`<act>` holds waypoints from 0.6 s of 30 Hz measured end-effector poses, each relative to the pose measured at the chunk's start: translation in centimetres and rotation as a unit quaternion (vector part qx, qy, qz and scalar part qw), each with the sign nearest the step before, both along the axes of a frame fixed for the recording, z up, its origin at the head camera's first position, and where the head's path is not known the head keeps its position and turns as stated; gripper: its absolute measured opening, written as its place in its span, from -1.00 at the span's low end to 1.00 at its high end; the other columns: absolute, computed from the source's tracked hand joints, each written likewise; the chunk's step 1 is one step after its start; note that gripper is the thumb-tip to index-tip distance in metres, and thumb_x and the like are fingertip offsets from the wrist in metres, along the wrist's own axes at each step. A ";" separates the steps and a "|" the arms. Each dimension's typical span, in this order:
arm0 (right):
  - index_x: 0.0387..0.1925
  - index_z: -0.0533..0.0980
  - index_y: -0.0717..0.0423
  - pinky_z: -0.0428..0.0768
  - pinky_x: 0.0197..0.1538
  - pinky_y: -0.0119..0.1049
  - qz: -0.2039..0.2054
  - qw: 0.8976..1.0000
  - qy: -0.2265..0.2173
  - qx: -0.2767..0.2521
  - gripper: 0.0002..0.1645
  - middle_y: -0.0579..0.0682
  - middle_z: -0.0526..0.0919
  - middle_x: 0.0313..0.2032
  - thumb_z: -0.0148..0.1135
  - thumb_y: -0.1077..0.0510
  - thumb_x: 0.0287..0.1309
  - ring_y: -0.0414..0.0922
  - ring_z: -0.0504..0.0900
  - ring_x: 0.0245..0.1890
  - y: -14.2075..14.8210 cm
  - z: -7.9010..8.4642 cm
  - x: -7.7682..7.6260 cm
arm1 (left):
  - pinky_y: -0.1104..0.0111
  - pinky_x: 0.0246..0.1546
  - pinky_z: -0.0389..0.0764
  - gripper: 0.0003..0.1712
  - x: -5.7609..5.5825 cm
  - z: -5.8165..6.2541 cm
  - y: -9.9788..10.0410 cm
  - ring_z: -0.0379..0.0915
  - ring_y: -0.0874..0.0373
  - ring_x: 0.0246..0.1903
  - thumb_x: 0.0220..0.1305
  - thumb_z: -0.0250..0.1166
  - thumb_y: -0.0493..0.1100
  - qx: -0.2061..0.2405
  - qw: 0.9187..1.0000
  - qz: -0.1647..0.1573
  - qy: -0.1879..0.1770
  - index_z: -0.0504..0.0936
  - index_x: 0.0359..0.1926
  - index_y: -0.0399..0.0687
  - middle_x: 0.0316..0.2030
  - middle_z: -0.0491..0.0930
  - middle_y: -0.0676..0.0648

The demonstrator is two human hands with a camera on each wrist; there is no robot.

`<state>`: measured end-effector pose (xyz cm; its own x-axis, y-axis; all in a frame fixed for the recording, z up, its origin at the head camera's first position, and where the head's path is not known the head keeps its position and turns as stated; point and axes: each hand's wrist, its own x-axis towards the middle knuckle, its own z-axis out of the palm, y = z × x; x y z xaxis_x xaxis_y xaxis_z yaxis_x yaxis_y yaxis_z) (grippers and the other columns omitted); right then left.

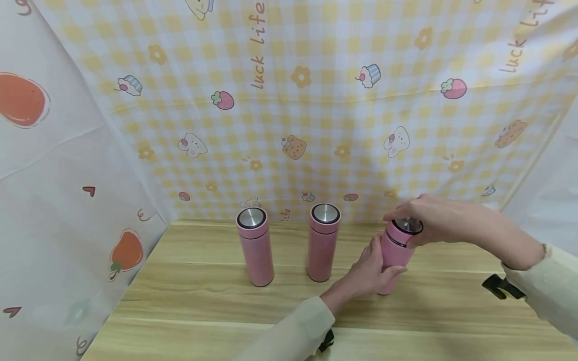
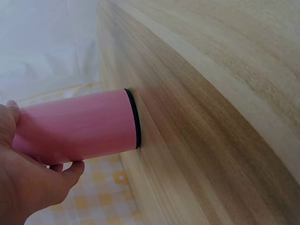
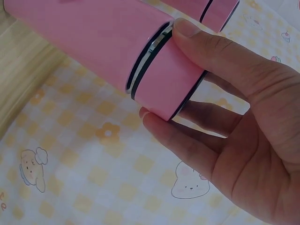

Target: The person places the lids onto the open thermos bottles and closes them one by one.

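On the right of the head view is a pink thermos, its base against the wooden tabletop. My left hand grips its body, fingers on one side and thumb on the other; the left wrist view shows this hand near the upper part of the pink body. With thumb and fingertips, my right hand holds the silver-topped lid from above. In the right wrist view, a narrow gap with shiny metal shows between the lid and the body, beside the right thumb.
Two more pink thermoses, one at the left and one in the middle, stand upright with lids on. Behind the wooden table hangs a yellow checked cloth. A white printed cloth borders the left side.
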<state>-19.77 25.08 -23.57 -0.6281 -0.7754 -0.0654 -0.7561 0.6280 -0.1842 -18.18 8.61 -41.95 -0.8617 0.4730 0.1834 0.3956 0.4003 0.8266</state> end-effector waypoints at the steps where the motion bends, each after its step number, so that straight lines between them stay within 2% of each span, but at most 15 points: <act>1: 0.10 0.65 0.20 0.64 -0.27 -0.32 0.000 1.000 0.000 -0.002 -0.36 0.04 0.70 0.03 0.66 0.24 -0.10 -0.30 0.66 -0.24 0.0 0.0 0.0 | 0.27 0.05 0.50 -0.07 0.0 0.0 0.0 0.28 0.28 0.16 0.39 0.29 0.20 -0.001 1.000 0.001 -0.001 -0.03 0.52 0.07 0.23 0.27 0.11; 4: 0.07 0.66 0.20 0.64 -0.26 -0.32 0.002 1.000 0.002 -0.005 -0.38 0.04 0.70 0.03 0.66 0.26 -0.11 -0.29 0.67 -0.24 0.0 0.0 -0.1 | 0.27 0.07 0.50 -0.07 0.0 0.1 0.0 0.28 0.28 0.17 0.39 0.30 0.20 -0.002 1.000 0.003 -0.004 -0.03 0.53 0.07 0.24 0.27 0.10; 8: 0.05 0.67 0.22 0.61 -0.31 -0.35 0.002 1.000 -0.005 0.000 -0.41 0.09 0.69 0.05 0.66 0.26 -0.11 -0.35 0.62 -0.33 -0.1 0.0 -0.2 | 0.27 0.09 0.49 -0.07 -0.1 0.0 0.1 0.27 0.28 0.17 0.39 0.31 0.18 0.001 1.000 0.001 -0.004 -0.03 0.53 0.06 0.25 0.27 0.10; 15: 0.09 0.65 0.27 0.52 -0.43 -0.40 0.000 1.000 -0.022 0.009 -0.38 0.16 0.66 0.09 0.65 0.24 -0.08 -0.43 0.35 -0.59 -0.3 0.3 -0.2 | 0.25 0.09 0.49 -0.06 -0.1 0.0 0.1 0.27 0.28 0.19 0.40 0.29 0.20 -0.001 1.000 -0.001 -0.007 -0.05 0.54 0.09 0.25 0.26 0.11; 18: 0.11 0.64 0.28 0.49 -0.44 -0.40 -0.002 1.000 -0.020 0.015 -0.35 0.16 0.66 0.09 0.65 0.24 -0.09 -0.42 0.30 -0.60 -0.4 0.4 -0.3 | 0.23 0.09 0.50 -0.06 -0.1 0.0 0.1 0.27 0.28 0.20 0.40 0.29 0.20 -0.004 1.000 0.002 -0.007 -0.05 0.54 0.09 0.25 0.26 0.10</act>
